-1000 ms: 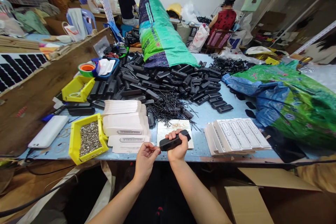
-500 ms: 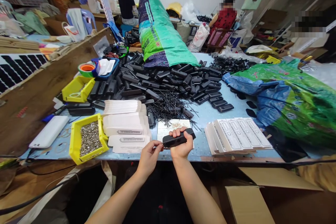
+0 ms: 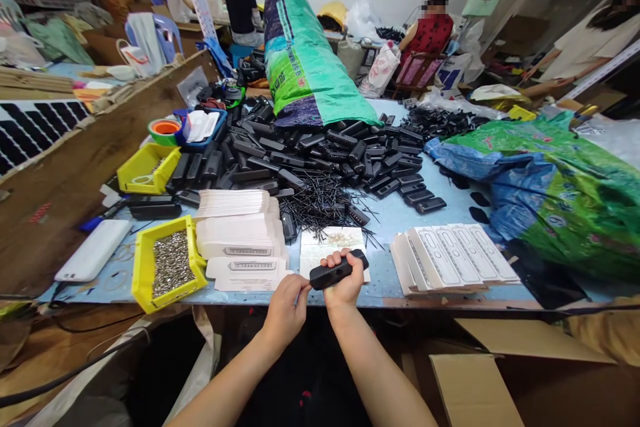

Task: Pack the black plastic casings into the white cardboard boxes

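My right hand is wrapped round a long black plastic case, held slanted just above the table's front edge. Thumb and fingertips of my left hand are pinched together at the case's left end; what is between them is too small to make out. Beneath the case lies a white sheet. Behind it is a heap of thin black sticks, with a large pile of similar black cases farther back.
Left of my hands stand a yellow bin of small metal parts and stacked printed cards. On the right are more stacked cards and a green-blue sack. An upright green sack rises behind the pile. Several people sit or stand beyond.
The black case has tilted and shifted slightly left in my right hand's grip. My left hand has moved a little lower, still pinching at its end. A person at far right has moved.
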A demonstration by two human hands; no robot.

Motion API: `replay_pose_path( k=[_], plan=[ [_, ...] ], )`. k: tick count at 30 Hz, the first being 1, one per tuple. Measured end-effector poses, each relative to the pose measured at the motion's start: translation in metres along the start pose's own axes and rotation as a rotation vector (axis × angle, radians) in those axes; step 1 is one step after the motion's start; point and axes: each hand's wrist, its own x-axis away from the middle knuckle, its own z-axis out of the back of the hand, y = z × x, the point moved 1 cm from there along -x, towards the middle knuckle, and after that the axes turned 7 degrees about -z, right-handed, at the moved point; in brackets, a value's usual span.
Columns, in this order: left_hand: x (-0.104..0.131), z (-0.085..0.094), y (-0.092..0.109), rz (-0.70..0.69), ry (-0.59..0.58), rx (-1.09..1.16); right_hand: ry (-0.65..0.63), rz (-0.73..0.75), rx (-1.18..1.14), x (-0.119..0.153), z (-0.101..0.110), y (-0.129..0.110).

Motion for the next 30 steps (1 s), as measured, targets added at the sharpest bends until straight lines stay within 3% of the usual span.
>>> replay_pose_path(
  k=[3,6,9,12,16,19,23,27,30],
  plan=[
    [0.002,0.015,-0.016,-0.029,-0.106,-0.16,-0.185,0.208,0.254,-0.006,0.004,-0.009],
    [0.001,0.052,-0.037,-0.087,-0.083,-0.462,-0.322,0.438,0.533,-0.019,0.012,-0.022],
    [0.001,0.093,-0.057,-0.12,-0.184,-0.762,-0.387,0.387,0.67,-0.036,0.017,-0.029],
    [-0.003,0.118,-0.07,-0.112,-0.318,-0.943,-0.27,0.35,0.477,-0.048,0.018,-0.036],
    [-0.024,0.122,-0.063,-0.107,-0.495,-1.036,-0.004,0.087,0.082,-0.055,0.017,-0.044],
    [-0.038,0.119,-0.051,-0.104,-0.665,-1.07,0.039,0.008,0.071,-0.053,0.015,-0.041],
    [-0.034,0.121,-0.049,-0.105,-0.645,-1.095,0.012,0.072,0.12,-0.045,0.008,-0.035],
    [-0.026,0.123,-0.057,-0.08,-0.576,-1.049,-0.181,0.265,0.203,-0.028,0.001,-0.038],
    [-0.028,0.121,-0.057,-0.07,-0.564,-1.049,-0.275,0.392,0.351,-0.024,0.009,-0.035]
  ],
)
